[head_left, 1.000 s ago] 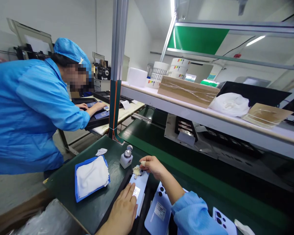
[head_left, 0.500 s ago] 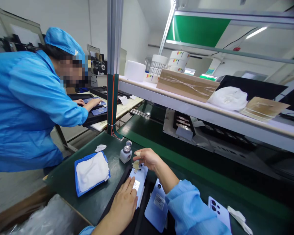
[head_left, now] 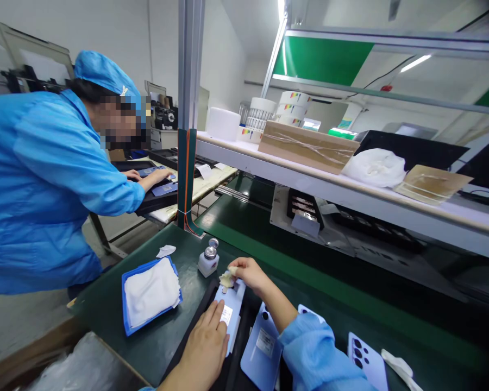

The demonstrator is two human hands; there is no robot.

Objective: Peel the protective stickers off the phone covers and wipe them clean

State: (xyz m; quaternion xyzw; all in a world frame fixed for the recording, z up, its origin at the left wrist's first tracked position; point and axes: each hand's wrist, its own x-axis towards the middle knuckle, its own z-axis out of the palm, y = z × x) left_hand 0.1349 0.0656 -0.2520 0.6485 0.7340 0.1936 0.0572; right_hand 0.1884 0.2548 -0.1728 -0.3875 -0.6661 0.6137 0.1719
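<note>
A light blue phone (head_left: 233, 300) with a white label lies in a black tray (head_left: 195, 332). My left hand (head_left: 207, 338) rests on its back, fingers stretched out flat beside the label. At the camera end, my right hand (head_left: 248, 271) pinches a crumpled yellowish cloth (head_left: 227, 279) between thumb and fingers. The cloth covers part of the camera area. Just beyond stands a small white bottle (head_left: 208, 263) with its metal lid tipped up. To the right of the held phone lies a second blue phone (head_left: 257, 353), partly behind my right sleeve.
A blue tray (head_left: 126, 312) of folded white cloths is on the left. More phones (head_left: 367, 358) and a white cloth (head_left: 400, 369) lie on the right. A shelf (head_left: 330, 182) with rolls and boxes hangs over the back. A co-worker (head_left: 57, 179) bends over phones at left.
My right hand has closed its fingers on the yellowish cloth and moved slightly down toward the phone. My left hand stays on the phone. The view has shifted a little.
</note>
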